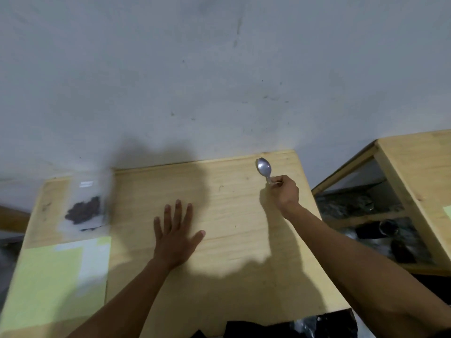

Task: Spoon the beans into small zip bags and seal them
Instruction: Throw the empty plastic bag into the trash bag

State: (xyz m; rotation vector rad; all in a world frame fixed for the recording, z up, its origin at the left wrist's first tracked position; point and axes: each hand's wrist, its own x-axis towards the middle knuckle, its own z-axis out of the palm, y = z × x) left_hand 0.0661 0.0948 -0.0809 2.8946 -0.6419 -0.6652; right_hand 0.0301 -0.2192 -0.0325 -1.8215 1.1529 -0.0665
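Here the right hand pinches the spoon by its handle, bowl beyond the grip, empty; the left hand, fingers spread flat, probably steadies the table.

Blurring the zip bag of beans; hiding most of the spoon handle inside the right hand.
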